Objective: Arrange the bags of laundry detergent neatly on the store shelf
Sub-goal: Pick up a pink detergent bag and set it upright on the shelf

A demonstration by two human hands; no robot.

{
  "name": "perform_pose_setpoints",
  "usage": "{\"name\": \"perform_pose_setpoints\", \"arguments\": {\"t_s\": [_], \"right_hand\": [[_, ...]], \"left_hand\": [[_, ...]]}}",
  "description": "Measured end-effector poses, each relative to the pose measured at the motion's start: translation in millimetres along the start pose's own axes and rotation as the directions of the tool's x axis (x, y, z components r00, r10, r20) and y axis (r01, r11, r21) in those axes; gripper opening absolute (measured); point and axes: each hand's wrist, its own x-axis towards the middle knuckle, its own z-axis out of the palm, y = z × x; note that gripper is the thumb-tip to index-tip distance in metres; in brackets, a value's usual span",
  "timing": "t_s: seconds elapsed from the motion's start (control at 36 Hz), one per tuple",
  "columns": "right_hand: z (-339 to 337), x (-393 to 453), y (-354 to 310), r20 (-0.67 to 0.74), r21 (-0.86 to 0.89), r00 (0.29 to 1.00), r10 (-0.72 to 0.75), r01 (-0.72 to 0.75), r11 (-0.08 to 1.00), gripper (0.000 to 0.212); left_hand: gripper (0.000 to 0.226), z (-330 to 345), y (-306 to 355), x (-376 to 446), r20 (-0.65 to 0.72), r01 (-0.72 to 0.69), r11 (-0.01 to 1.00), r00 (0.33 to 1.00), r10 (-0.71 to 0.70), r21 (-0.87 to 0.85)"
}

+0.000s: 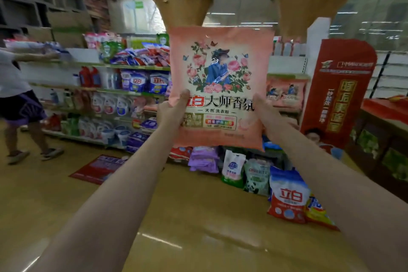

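Note:
A large pink detergent bag (220, 86) with roses and a figure printed on it is held upright in front of me at arm's length. My left hand (171, 109) grips its lower left edge, thumb on the front. My right hand (266, 112) grips its lower right edge. Behind the bag stands the store shelf (123, 66), its tiers filled with bags and bottles. More pink bags of the same kind (286, 93) lie on a shelf tier at the right, partly hidden by the held bag.
Several detergent bags stand on the floor: a red and blue one (289, 196), a green one (257, 178), a white one (233, 166), purple ones (204, 159). A person (15, 95) reaches to the shelf at the left. A red display stand (340, 93) rises at the right.

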Motion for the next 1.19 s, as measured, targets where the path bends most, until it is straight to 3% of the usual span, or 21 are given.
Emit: {"name": "perform_pose_setpoints", "arguments": {"t_s": [0.14,0.31,0.44,0.58,0.61,0.69,0.72,0.81,0.83,1.03,1.19], "right_hand": [[17,49,5,-0.084,-0.011,0.996,0.005,-0.006,1.000,0.041],[36,102,-13,-0.142,-0.101,0.990,-0.015,0.001,0.995,0.055],[55,137,-20,-0.144,-0.069,0.988,-0.052,0.043,0.997,0.052],[68,167,-12,-0.157,-0.024,0.987,-0.044,0.041,0.999,0.058],[69,175,-10,-0.149,-0.027,0.988,-0.030,0.026,0.999,0.068],[60,224,12,-0.165,-0.069,0.986,0.015,-0.027,0.997,0.123],[64,228,12,-0.148,-0.063,0.988,0.036,-0.046,0.997,0.118],[79,233,13,-0.101,-0.056,0.992,0.073,-0.078,0.995,0.056],[82,240,19,-0.116,-0.066,0.991,0.061,-0.068,0.995,0.050],[81,311,58,-0.205,-0.165,0.979,0.007,-0.041,0.985,0.059],[71,384,46,-0.203,-0.195,0.978,-0.052,0.012,0.981,0.059]], "left_hand": [[0.057,13,-7,48,0.026,0.019,1.000,0.999,-0.019,-0.003],[0.042,30,-1,115,0.087,0.056,0.994,0.995,-0.048,-0.089],[0.042,37,8,165,0.090,0.023,0.991,0.996,-0.011,-0.134],[0.057,43,2,205,0.121,0.054,0.984,0.992,-0.033,-0.172],[0.066,45,-1,214,0.124,0.077,0.979,0.991,-0.055,-0.186],[0.090,54,-17,242,0.101,0.130,0.973,0.988,-0.113,-0.189],[0.085,58,-22,248,0.097,0.144,0.972,0.987,-0.128,-0.186],[0.069,70,-38,267,0.102,0.171,0.978,0.982,-0.159,-0.123],[0.070,74,-45,275,0.109,0.177,0.979,0.980,-0.166,-0.099],[0.050,108,-76,323,0.099,0.185,0.983,0.978,-0.186,0.019],[0.065,145,-61,368,0.101,0.167,0.986,0.980,-0.168,0.019]]}}
